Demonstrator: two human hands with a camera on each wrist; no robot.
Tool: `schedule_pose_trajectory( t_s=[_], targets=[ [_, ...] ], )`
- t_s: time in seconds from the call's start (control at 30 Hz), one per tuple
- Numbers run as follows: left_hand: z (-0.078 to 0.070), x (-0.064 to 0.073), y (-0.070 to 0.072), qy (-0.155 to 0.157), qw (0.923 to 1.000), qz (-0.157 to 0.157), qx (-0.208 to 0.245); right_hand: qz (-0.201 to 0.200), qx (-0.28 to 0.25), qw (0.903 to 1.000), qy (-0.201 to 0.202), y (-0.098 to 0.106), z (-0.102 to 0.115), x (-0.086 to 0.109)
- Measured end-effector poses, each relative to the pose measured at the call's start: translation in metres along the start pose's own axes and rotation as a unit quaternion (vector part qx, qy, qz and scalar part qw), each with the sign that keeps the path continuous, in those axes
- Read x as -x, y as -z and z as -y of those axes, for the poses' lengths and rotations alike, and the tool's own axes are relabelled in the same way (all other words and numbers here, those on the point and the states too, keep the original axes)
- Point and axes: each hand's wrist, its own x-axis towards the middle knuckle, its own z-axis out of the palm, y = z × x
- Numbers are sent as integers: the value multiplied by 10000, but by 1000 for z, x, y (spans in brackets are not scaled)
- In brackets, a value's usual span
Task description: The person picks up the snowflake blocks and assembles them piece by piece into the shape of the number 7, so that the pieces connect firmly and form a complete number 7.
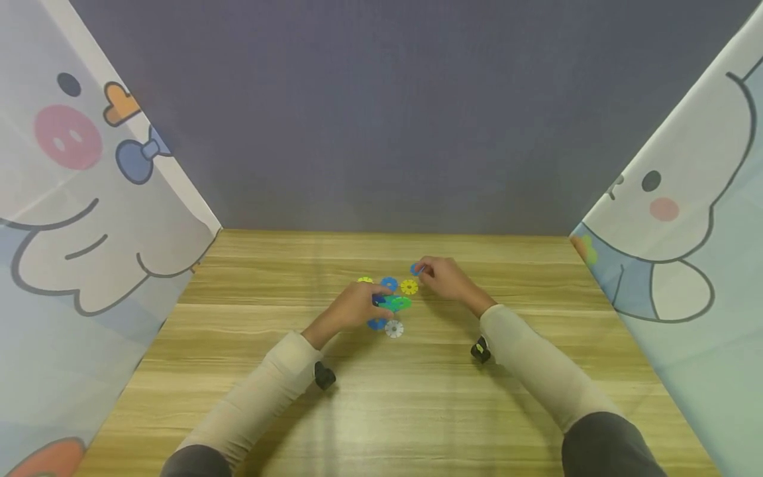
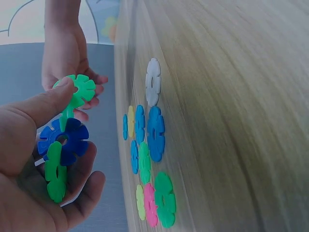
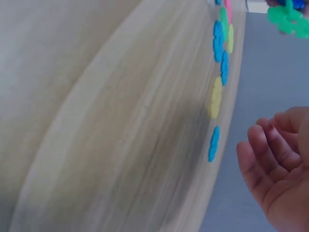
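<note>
My left hand holds several notched plastic snowflake discs joined edge to edge. In the left wrist view, the thumb presses on a green disc at one end, a dark blue disc sits in the middle, and another green disc lies against the fingers. My right hand hovers just over a blue disc at the back right of the loose discs. Its fingers are loosely bent, with nothing between them in the right wrist view. A yellow disc lies beside that blue one.
Loose discs lie flat on the wood-grain table, among them a white disc, a pink disc and a green disc. A grey panel stands behind the table, with cartoon-printed sheets along both sides.
</note>
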Motion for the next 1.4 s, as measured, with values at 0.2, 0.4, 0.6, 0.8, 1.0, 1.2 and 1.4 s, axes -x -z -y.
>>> schedule_pose_trajectory(
  t_s=[0.2,0.4,0.6,0.8,1.0,1.2,1.4],
  targets=[
    [1,0,1,-27,10000,5,-74,49,97,9996,-248,-5,-10,-12],
    [2,1,1,37,9999,3,-133,193,167,9977,-635,-9,-16,-22],
    [3,0,1,41,9998,11,-189,309,271,9964,-745,-10,-19,-26],
    [4,-1,0,4,9999,19,-165,338,241,9954,-867,-12,-27,-30],
    [5,-1,0,-11,9999,96,-72,426,540,9945,-792,-16,-31,-33],
    [4,0,1,37,9999,110,-97,459,758,9931,-772,-18,-30,-33],
    [5,0,1,66,9999,83,-136,386,728,9924,-914,-18,-31,-33]
  ],
)
